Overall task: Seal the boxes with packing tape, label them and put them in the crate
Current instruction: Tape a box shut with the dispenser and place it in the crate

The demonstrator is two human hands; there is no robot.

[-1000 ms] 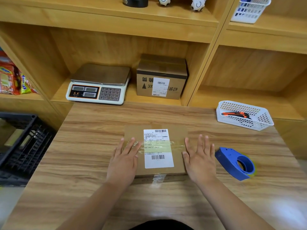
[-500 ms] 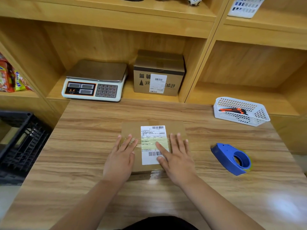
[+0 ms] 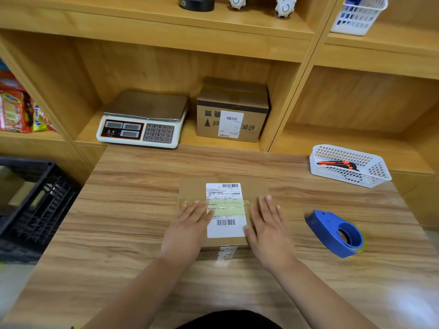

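Observation:
A flat brown cardboard box lies in the middle of the wooden table, with clear tape across its top and a white shipping label stuck over it. My left hand lies flat on the box's left part, fingers straight, just left of the label. My right hand presses flat on the box's right part, beside the label's right edge. A blue tape dispenser lies on the table to the right. The black crate stands at the left, below table height.
A second labelled cardboard box and a weighing scale sit in the shelf niche behind the table. A white basket holding an orange cutter stands at the back right. Snack packets fill the left shelf.
My right hand slid from the label back to the box's right part. My left hand stayed flat on the left side. The camera tilted slightly.

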